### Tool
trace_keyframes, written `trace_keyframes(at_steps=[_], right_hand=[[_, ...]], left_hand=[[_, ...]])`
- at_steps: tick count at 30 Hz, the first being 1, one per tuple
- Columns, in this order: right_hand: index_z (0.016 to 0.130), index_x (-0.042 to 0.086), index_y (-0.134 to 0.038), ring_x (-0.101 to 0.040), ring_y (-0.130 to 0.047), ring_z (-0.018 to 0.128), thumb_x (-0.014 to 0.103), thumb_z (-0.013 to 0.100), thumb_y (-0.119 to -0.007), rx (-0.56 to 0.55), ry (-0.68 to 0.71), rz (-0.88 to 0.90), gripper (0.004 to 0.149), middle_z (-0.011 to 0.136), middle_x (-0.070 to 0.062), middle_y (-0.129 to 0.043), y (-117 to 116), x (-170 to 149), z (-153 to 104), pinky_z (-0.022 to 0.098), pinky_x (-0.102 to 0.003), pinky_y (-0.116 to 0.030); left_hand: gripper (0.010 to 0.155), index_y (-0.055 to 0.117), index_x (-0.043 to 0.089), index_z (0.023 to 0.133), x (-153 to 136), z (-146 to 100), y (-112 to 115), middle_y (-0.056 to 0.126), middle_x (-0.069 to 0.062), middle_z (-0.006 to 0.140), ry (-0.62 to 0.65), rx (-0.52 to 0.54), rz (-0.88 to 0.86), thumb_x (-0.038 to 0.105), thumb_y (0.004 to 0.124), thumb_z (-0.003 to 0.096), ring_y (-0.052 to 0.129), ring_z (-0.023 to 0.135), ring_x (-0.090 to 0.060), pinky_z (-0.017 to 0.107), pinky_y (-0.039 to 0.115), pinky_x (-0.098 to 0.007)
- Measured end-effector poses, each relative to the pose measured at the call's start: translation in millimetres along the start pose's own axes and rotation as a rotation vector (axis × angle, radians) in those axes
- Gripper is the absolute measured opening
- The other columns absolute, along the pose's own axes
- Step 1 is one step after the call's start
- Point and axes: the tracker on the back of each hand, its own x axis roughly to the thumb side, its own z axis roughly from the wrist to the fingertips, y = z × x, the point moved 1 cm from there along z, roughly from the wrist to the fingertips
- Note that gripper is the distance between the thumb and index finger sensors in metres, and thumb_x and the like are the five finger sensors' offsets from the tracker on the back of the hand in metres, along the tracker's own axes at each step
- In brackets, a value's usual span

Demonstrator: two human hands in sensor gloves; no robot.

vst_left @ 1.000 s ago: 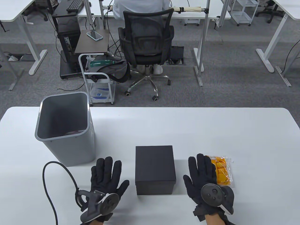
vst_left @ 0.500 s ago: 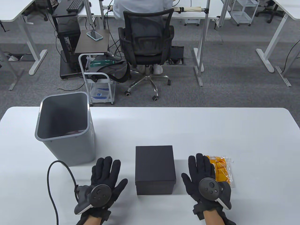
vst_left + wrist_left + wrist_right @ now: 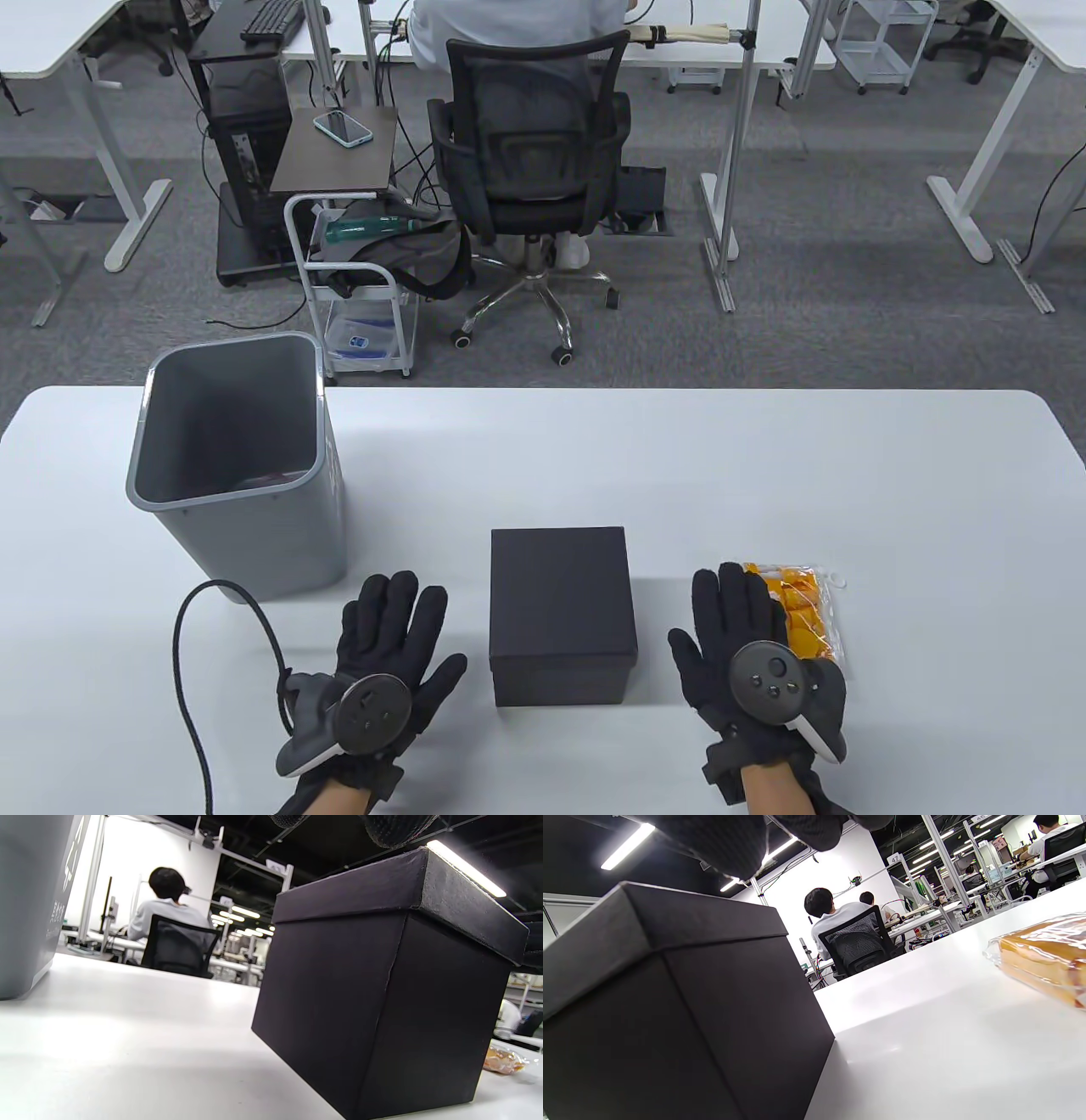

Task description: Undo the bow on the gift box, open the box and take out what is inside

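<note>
Black gift box (image 3: 562, 613) stands upright on the white desk (image 3: 764, 475), lid seated squarely on the base; lid overhang is clear in the left wrist view (image 3: 394, 887) and right wrist view (image 3: 670, 916). Contents are hidden with the lid on. No ribbon shows on any visible face.

Grey bin (image 3: 233, 463) stands well left of the box and farther back, mouth open; a sliver of reddish material lies at its bottom, too small to identify.

Clear packet of orange pieces (image 3: 802, 615) lies flat on the desk just right of the box, partly under the right hand; the right wrist view shows it as a sealed wrapper (image 3: 1043, 955).

Left hand (image 3: 386, 658) lies palm down just left of the box, fingers (image 3: 390, 603) straight and spread, released, holding nothing, apart from the box. A black cable (image 3: 195, 671) loops from its wrist.

Right hand (image 3: 747, 654) lies palm down just right of the box, fingers (image 3: 730, 594) straight, released, its outer edge over the packet.

Against half a second ago: both hands sit slightly nearer the person, the right hand uncovering a little more of the packet's far end. Box, bin and packet are unmoved.
</note>
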Motion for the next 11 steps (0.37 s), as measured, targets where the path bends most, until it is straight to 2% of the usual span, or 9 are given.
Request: trace_keyframes(at_steps=[5,11], right_hand=[[0.122,0.009,-0.042,-0.057,-0.023,0.106,0.047,0.062,-0.065,0.011,-0.008,-0.022,0.075,0.123,-0.024,-0.029,1.9,-0.6,-1.0,0.074,-0.068,-0.026],[0.121,0.008,-0.042,-0.051,-0.026,0.109,0.047,0.061,-0.066,-0.033,0.032,-0.018,0.075,0.122,-0.024,-0.031,3.0,2.8,-5.4,0.076,-0.065,-0.028]], left_hand=[[0.075,0.031,0.02,0.122,-0.8,0.3,0.8,0.022,-0.019,0.129,-0.001,-0.005,-0.001,0.061,0.056,0.0644,0.017,0.113,-0.051,0.078,0.025,-0.061],[0.075,0.032,0.02,0.122,-2.0,-0.3,2.4,0.022,-0.019,0.129,-0.008,-0.007,0.008,0.061,0.056,0.0644,0.018,0.113,-0.051,0.078,0.025,-0.061]])
